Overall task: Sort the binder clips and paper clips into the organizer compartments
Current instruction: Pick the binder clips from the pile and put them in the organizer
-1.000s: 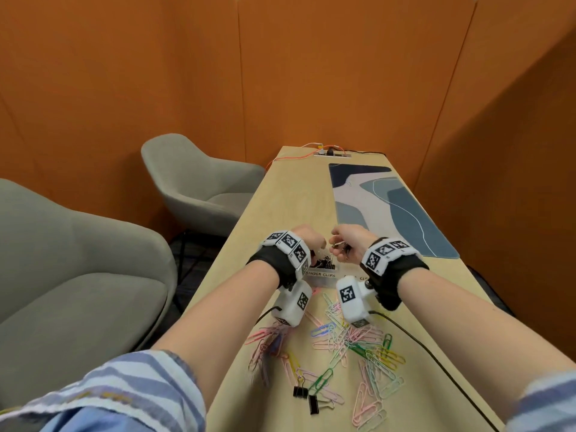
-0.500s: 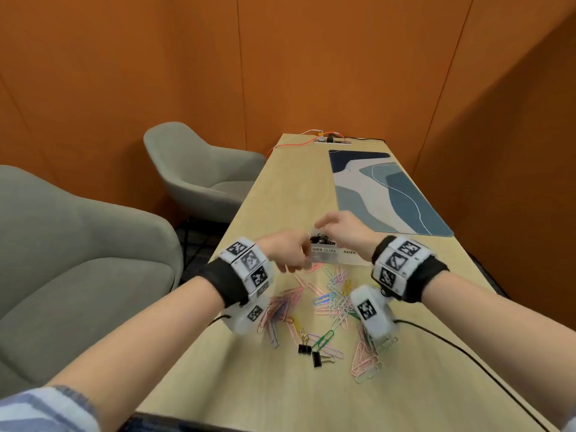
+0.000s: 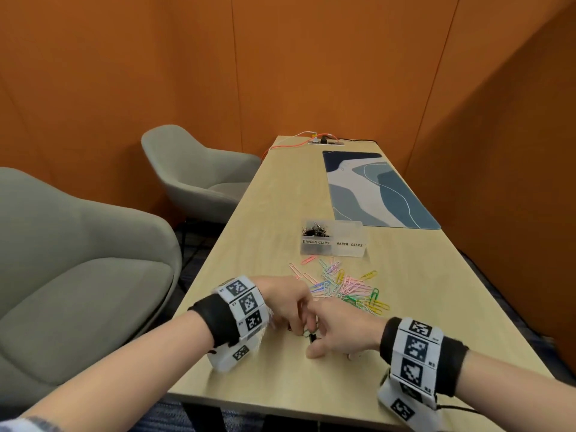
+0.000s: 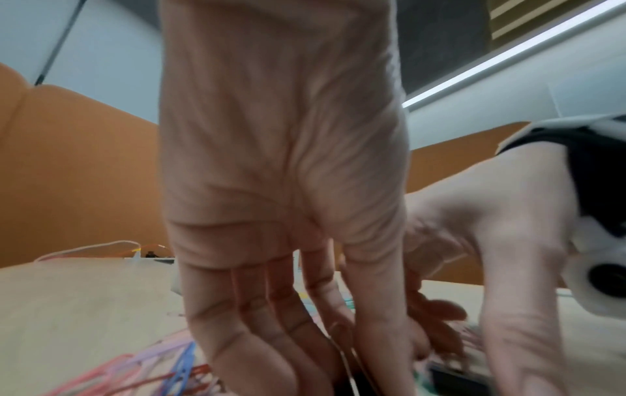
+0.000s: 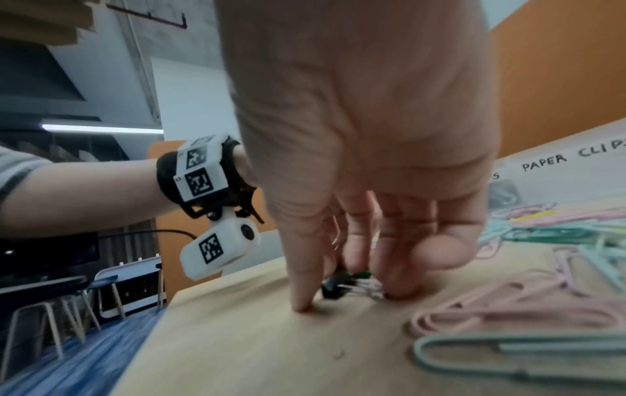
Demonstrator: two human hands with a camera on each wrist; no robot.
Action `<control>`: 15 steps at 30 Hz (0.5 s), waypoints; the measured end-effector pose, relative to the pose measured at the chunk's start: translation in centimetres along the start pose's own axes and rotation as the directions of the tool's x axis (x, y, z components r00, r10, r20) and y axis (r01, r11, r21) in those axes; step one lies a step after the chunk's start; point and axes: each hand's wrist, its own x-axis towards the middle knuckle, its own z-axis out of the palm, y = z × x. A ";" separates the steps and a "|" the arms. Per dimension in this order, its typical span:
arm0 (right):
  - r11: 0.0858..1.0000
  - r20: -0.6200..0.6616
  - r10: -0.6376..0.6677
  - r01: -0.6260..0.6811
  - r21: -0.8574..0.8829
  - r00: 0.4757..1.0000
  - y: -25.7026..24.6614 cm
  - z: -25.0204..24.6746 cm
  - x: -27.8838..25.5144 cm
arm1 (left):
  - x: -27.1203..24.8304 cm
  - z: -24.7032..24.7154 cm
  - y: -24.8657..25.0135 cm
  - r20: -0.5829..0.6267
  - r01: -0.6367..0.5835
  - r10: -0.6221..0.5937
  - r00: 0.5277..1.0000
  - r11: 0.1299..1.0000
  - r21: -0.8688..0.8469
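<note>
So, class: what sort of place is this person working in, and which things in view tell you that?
Probably a small office meeting booth: orange panelled walls close round a long wooden table, two grey armchairs beside it, and a power socket strip with cables at the far end.

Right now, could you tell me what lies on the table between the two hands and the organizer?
In the head view, the pile of coloured paper clips lies on the table between the hands and the organizer; nothing else shows.

Each bare forearm wears a black fabric wrist strap [image 3: 218,319] topped with white blocks printed with black square markers [image 3: 246,302]. A white rounded camera pod [image 5: 220,247] hangs under each wrist. Striped blue-and-white sleeves [image 3: 28,425] sit well up the arms from the hands.
</note>
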 end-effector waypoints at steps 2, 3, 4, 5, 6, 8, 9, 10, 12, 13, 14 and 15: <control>0.999 -0.016 -0.039 0.039 -0.012 0.999 0.4 0.2 0.1 | -0.1 -0.2 -0.2 -0.013 0.015 -0.015 1.000 1.000 0.007; 0.998 -0.014 -0.061 0.060 -0.024 0.998 0.5 0.1 0.1 | 0.0 -0.3 -0.3 -0.016 0.018 -0.018 1.000 1.000 0.007; 0.996 -0.011 -0.083 0.083 -0.042 0.996 0.7 -0.1 0.1 | 0.0 -0.4 -0.5 -0.018 0.019 -0.019 1.000 1.000 0.002; 0.994 -0.011 -0.098 0.097 -0.059 0.995 1.0 -0.4 0.2 | 0.0 -0.7 -0.7 -0.018 0.014 -0.015 1.000 1.000 -0.015; 0.993 -0.009 -0.094 0.093 -0.065 0.996 1.2 -0.7 0.2 | 0.0 -1.0 -1.0 -0.015 0.014 -0.015 1.000 0.998 -0.054; 0.999 -0.008 -0.037 0.037 -0.011 0.999 1.9 -1.6 0.5 | -0.3 -2.1 -1.4 -0.018 0.009 -0.012 1.000 0.988 -0.157; 0.997 0.004 0.009 -0.009 0.076 1.000 2.4 -2.3 0.7 | -0.5 -2.7 -1.6 -0.023 0.005 -0.010 1.000 0.979 -0.204; 0.981 0.039 0.054 -0.060 0.186 0.998 3.0 -3.0 1.0 | -0.5 -3.3 -1.7 -0.030 0.000 -0.008 1.000 0.968 -0.253; 0.915 0.139 0.107 -0.152 0.374 0.984 4.2 -4.7 1.8 | -0.4 -4.6 -2.0 -0.053 -0.005 -0.014 0.999 0.941 -0.339; 0.884 0.163 0.126 -0.186 0.428 0.978 4.8 -5.7 2.3 | -0.2 -5.3 -2.2 -0.067 -0.003 -0.023 0.997 0.934 -0.357; 0.859 0.151 0.150 -0.205 0.468 0.977 5.4 -6.6 3.0 | 0.1 -6.0 -2.4 -0.086 0.001 -0.034 0.996 0.932 -0.363; 0.835 0.107 0.181 -0.210 0.509 0.978 5.8 -7.6 3.9 | 0.4 -6.7 -2.5 -0.105 0.006 -0.046 0.993 0.934 -0.358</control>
